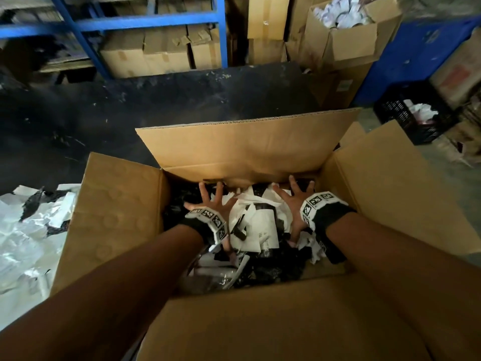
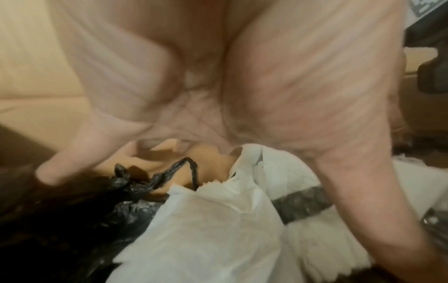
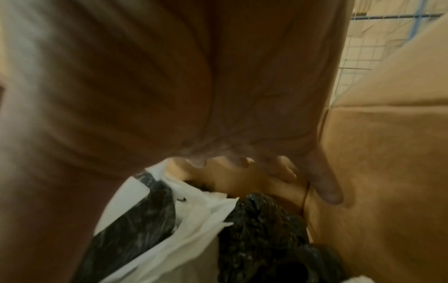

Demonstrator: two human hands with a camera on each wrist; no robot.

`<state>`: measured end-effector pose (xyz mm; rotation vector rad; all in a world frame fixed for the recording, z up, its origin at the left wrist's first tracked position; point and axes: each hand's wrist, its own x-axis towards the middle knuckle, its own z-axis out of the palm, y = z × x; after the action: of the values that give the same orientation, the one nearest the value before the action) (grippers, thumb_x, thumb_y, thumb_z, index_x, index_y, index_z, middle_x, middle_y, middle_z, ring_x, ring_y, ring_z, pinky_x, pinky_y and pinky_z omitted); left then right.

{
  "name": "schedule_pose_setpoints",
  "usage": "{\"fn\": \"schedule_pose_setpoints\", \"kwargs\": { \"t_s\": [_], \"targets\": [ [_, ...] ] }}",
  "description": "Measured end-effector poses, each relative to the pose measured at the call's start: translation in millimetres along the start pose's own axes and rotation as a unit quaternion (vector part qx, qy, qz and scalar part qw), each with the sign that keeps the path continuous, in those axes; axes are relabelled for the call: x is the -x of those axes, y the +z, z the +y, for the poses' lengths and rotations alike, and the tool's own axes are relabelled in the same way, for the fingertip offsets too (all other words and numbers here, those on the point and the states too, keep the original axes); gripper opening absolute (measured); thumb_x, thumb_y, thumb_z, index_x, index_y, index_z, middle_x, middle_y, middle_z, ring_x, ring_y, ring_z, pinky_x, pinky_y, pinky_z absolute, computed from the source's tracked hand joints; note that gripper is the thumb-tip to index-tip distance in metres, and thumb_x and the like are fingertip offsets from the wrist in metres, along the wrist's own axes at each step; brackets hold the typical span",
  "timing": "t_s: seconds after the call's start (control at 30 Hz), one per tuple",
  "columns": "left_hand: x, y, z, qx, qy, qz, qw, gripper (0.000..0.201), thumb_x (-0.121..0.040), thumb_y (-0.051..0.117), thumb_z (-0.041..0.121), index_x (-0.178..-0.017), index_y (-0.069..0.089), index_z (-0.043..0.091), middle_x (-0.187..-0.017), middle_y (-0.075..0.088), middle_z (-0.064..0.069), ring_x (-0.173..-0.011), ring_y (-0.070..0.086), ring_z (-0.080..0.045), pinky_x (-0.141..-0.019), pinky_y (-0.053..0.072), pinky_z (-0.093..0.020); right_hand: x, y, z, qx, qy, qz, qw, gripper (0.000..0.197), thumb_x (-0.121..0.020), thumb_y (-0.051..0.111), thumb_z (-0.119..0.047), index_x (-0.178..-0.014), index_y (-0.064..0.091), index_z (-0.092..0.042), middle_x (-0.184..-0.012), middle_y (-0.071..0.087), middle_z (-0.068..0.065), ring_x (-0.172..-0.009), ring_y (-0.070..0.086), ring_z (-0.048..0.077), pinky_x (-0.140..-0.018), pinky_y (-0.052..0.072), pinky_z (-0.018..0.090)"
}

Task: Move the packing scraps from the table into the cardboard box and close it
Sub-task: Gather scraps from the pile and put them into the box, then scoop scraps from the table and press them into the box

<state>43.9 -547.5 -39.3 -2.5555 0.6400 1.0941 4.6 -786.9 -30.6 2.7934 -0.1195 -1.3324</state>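
A large cardboard box (image 1: 117,220) stands in front of me with all its flaps up. White and black packing scraps (image 1: 260,225) fill its inside. Both my hands are down in the box with fingers spread wide over the scraps. My left hand (image 1: 213,199) is over the left half, palm down, above white paper (image 2: 206,220) and black plastic (image 2: 72,220). My right hand (image 1: 294,199) is over the right half, close to the box's right wall (image 3: 375,153). Neither hand holds anything. More white and black scraps (image 1: 28,230) lie on the table left of the box.
The dark table (image 1: 130,113) stretches beyond the box. Blue shelving (image 1: 145,22) with cartons stands behind it. An open carton of white scraps (image 1: 346,29) is at the back right, and a black crate (image 1: 413,113) sits on the floor at right.
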Motion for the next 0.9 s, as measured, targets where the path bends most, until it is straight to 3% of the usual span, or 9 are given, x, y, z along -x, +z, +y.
{"fn": "schedule_pose_setpoints", "kwargs": {
  "t_s": [0.1,0.23,0.3,0.37,0.43,0.53,0.7,0.8,0.9],
  "targets": [
    [-2,-7,1,0.005,-0.045,-0.001,0.999,0.166,-0.032,0.086,0.075,-0.146,-0.031,0.045,-0.157,-0.037,-0.012,-0.135,-0.027,-0.065,-0.098,0.016,-0.087,0,-3,-2,0.009,0.002,-0.009,1.0,0.169,-0.036,0.093,-0.067,-0.147,-0.033,-0.048,-0.158,-0.039,0.011,-0.143,-0.016,0.06,-0.114,0.014,0.073],
    [-10,25,-2,0.047,-0.032,-0.047,0.997,0.151,-0.051,0.078,0.08,-0.149,-0.03,0.041,-0.157,-0.036,-0.017,-0.137,-0.012,-0.068,-0.108,0.018,-0.078,-12,19,-9,-0.003,0.005,-0.021,1.0,0.141,-0.062,0.087,-0.057,-0.152,-0.021,-0.048,-0.162,-0.031,0.013,-0.149,-0.001,0.052,-0.117,0.024,0.063],
    [-5,29,-4,0.046,-0.017,-0.024,0.999,0.147,-0.057,0.079,0.076,-0.153,-0.024,0.036,-0.16,-0.03,-0.017,-0.141,-0.014,-0.062,-0.11,0.011,-0.078,-6,10,-10,0.0,0.0,-0.011,1.0,0.14,-0.061,0.087,-0.057,-0.155,-0.016,-0.044,-0.164,-0.025,0.013,-0.15,0.003,0.05,-0.118,0.026,0.06],
    [4,19,-3,0.064,0.006,0.002,0.998,0.15,-0.054,0.083,0.073,-0.154,-0.022,0.033,-0.162,-0.024,-0.014,-0.143,-0.018,-0.057,-0.111,0.004,-0.076,14,-8,-13,-0.014,-0.006,0.002,1.0,0.15,-0.049,0.091,-0.064,-0.159,-0.006,-0.035,-0.167,-0.01,0.015,-0.151,0.009,0.043,-0.118,0.028,0.054],
    [25,-4,-5,0.047,0.048,0.035,0.997,0.152,-0.053,0.086,0.069,-0.156,-0.019,0.03,-0.164,-0.017,-0.007,-0.146,-0.017,-0.05,-0.114,0.003,-0.074,39,-27,-18,-0.032,-0.014,0.043,0.998,0.142,-0.048,0.092,-0.061,-0.16,0.012,-0.028,-0.165,0.017,0.015,-0.147,0.027,0.036,-0.116,0.035,0.047],
    [38,-35,-6,0.066,0.088,0.087,0.99,0.147,-0.053,0.089,0.063,-0.157,-0.009,0.03,-0.165,-0.007,-0.008,-0.149,0.001,-0.048,-0.115,0.022,-0.067,56,-43,-21,-0.074,-0.033,0.092,0.992,0.122,-0.06,0.092,-0.049,-0.158,0.025,-0.019,-0.16,0.034,0.007,-0.142,0.039,0.027,-0.112,0.037,0.033],
    [100,-66,-49,0.09,0.095,0.193,0.972,0.154,-0.045,0.089,0.067,-0.157,-0.012,0.035,-0.167,-0.009,-0.006,-0.152,0.001,-0.038,-0.114,0.027,-0.065,118,-86,-75,-0.05,-0.077,0.199,0.976,0.102,-0.075,0.08,-0.052,-0.157,0.027,-0.022,-0.163,0.029,0.002,-0.147,0.03,0.024,-0.117,0.028,0.036],
    [148,-69,-92,0.112,0.089,0.254,0.957,0.15,-0.047,0.09,0.064,-0.157,-0.007,0.036,-0.167,-0.006,0.001,-0.153,0.002,-0.032,-0.115,0.029,-0.062,148,-108,-124,-0.041,-0.1,0.273,0.956,0.098,-0.074,0.076,-0.06,-0.154,0.03,-0.027,-0.158,0.038,0.002,-0.141,0.039,0.025,-0.111,0.036,0.038],
    [188,-52,-155,0.118,0.075,0.308,0.941,0.146,-0.049,0.089,0.066,-0.158,-0.002,0.035,-0.167,0.004,-0.005,-0.152,0.01,-0.034,-0.116,0.029,-0.059,167,-128,-188,-0.046,-0.127,0.331,0.934,0.098,-0.073,0.07,-0.068,-0.154,0.03,-0.029,-0.158,0.037,0.003,-0.143,0.037,0.026,-0.114,0.035,0.042]
  ]
}}
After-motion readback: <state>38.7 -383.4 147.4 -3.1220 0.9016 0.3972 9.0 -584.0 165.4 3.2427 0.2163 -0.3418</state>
